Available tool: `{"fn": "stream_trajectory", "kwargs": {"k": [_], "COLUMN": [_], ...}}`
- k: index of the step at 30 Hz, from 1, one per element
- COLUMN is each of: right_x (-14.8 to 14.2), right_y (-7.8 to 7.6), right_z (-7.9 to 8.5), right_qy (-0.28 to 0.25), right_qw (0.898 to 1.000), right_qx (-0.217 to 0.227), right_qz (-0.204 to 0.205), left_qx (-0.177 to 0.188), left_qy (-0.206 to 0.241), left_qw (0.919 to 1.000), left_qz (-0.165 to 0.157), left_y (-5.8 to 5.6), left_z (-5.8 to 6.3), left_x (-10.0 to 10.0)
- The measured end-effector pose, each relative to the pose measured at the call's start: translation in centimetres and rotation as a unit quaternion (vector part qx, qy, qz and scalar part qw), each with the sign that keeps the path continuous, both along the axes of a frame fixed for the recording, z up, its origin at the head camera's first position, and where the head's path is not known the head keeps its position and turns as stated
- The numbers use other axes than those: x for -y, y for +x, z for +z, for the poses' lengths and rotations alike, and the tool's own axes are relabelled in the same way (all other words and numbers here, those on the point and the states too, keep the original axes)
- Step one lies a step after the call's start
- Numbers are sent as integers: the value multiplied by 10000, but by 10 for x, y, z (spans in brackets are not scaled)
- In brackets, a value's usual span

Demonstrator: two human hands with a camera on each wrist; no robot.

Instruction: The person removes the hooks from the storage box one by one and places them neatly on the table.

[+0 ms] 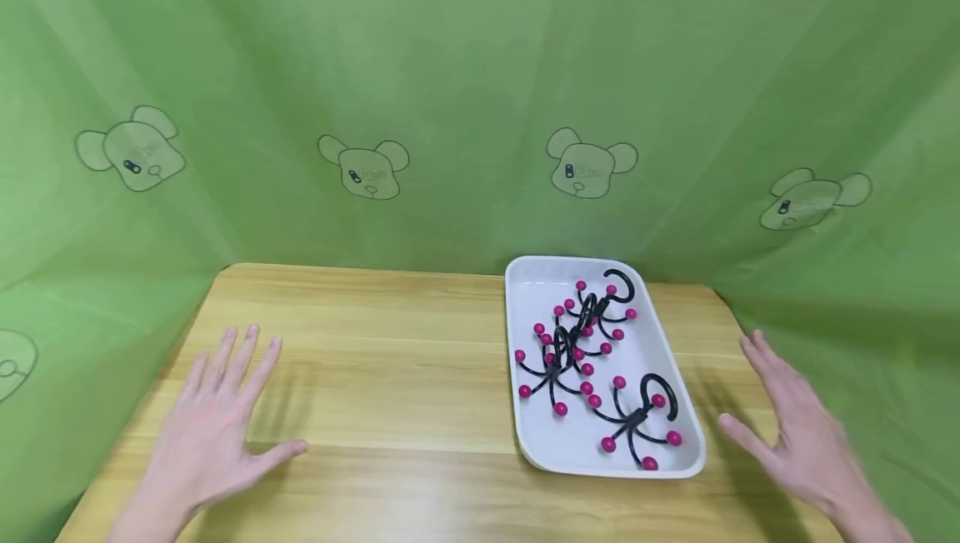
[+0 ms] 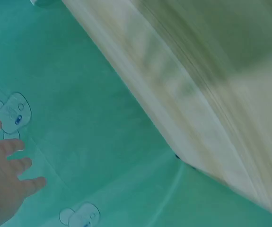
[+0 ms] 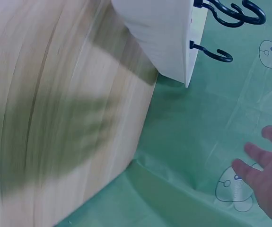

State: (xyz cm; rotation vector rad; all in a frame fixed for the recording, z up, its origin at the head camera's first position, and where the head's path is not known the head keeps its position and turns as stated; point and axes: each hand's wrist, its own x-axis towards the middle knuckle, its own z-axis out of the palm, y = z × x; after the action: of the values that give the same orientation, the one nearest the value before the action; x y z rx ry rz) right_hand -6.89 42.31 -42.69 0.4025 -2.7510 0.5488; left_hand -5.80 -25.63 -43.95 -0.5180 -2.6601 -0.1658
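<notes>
Okay, so nothing is gripped right now: the left hand (image 1: 213, 439) is spread wide above the left part of the wooden surface (image 1: 390, 410), well apart from everything else, and the right hand (image 1: 806, 430) is held just as open beside the white tray (image 1: 547, 445), not touching it. The tray is set on the right side of the surface, with black hangers with pink ball tips lying inside. One near hanger (image 1: 636, 420) is laid at the tray's near end, its hook (image 1: 672, 397) turned toward the right wall, while the others are heaped in an overlapping pile (image 1: 553, 373) farther back; how many are in there can't really be told. For clean handling, the near hanger is probably best pinched by its hook or hub rather than by a ball, since the arms could easily be snagged. One of its balls is placed right by the pile, and contact can't be made out, so a slow, straight-up lift seems wise. With the pile, the tray could be steadied by one hand while whichever hanger lies on top is eased free.
</notes>
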Motion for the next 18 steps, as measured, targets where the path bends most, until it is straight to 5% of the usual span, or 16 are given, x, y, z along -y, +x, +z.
{"fn": "stream_trajectory", "kwargs": {"k": [13,15,18], "right_x": [6,5,0], "right_y": [-19,-21,-25], "right_z": [-11,-14,-18], "right_qy": [-1965,-2294,-3052], "right_qw": [9789,9702,9439], "right_qx": [515,731,1171], "right_qz": [198,270,463], "left_qx": [-113,-160,-225], "left_qy": [-97,-85,-93], "left_qw": [9966,9948,9915], "left_qz": [-809,-1000,-1279], "left_y": [-35,-40,-49], "left_z": [0,-1,-3], "left_x": [-58,-69,-83]}}
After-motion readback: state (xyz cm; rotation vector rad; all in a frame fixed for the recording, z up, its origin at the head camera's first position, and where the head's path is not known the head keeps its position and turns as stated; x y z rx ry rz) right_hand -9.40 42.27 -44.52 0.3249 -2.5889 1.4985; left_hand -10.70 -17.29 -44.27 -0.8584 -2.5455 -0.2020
